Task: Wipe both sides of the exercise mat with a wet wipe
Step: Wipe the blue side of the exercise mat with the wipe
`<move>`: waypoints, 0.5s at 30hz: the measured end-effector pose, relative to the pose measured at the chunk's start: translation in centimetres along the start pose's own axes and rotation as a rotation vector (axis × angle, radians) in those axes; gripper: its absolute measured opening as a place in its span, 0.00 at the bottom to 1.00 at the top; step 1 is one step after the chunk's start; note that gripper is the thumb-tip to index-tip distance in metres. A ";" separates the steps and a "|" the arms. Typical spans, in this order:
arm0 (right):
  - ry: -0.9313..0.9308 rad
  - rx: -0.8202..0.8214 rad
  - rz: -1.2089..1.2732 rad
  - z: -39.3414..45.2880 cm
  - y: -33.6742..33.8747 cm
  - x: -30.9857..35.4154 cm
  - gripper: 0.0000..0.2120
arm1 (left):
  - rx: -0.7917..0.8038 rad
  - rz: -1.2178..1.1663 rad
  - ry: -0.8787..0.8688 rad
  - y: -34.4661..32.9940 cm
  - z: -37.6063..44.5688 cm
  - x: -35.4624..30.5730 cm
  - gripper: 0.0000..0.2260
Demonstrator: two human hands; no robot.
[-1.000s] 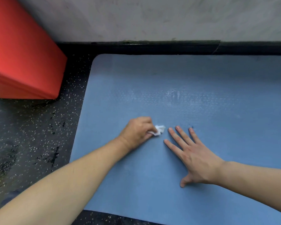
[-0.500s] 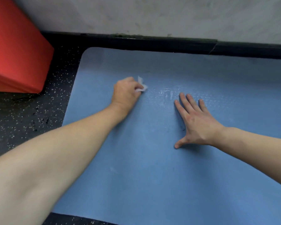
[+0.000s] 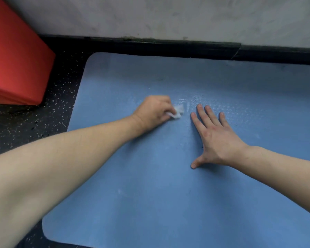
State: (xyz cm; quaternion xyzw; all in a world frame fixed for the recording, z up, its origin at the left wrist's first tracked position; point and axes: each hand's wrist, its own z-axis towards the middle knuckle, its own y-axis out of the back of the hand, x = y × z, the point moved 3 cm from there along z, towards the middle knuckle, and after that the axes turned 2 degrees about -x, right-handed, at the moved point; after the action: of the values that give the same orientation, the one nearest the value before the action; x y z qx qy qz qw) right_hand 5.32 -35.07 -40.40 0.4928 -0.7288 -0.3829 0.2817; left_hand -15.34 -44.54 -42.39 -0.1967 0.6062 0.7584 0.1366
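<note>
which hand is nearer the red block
Left. The left hand, gripping the wipe, lies nearer the red block; the right hand rests flat on the mat, farther off.

Blue mat [image 3: 168, 194], white wipe [image 3: 178, 111], red block [image 3: 16, 59] far left, black floor [image 3: 25, 126] speckled white, grey wall [image 3: 168, 17].

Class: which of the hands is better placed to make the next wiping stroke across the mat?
Left. The left hand already grips the wet wipe against the mat; the right hand lies flat, bracing it.
</note>
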 end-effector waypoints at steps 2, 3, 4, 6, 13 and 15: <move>0.003 -0.002 0.004 0.0 0.1 0.0 0.78 | -0.309 0.100 0.334 2.8 1.6 4.2 0.04; 0.007 -0.003 0.005 -0.1 0.2 0.1 0.78 | -0.393 0.104 0.484 3.4 1.7 5.4 0.04; 0.009 -0.007 0.014 0.0 0.5 0.2 0.77 | -0.396 0.088 0.502 3.0 1.7 5.4 0.05; -0.006 -0.046 0.052 0.4 1.7 0.1 0.76 | -0.249 0.019 0.231 0.6 2.1 2.6 0.03; -0.146 -0.016 0.104 5.0 4.4 -2.5 0.79 | -0.407 0.139 0.626 4.2 5.0 9.1 0.06; -0.146 0.003 0.076 5.5 4.1 -2.5 0.79 | -0.404 0.118 0.576 3.1 5.9 8.6 0.06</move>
State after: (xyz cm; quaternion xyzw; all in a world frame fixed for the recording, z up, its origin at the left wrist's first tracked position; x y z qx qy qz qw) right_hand -0.17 -30.30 -40.11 0.4362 -0.7661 -0.4057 0.2414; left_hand -25.15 -39.79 -42.60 -0.3900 0.4680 0.7830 -0.1256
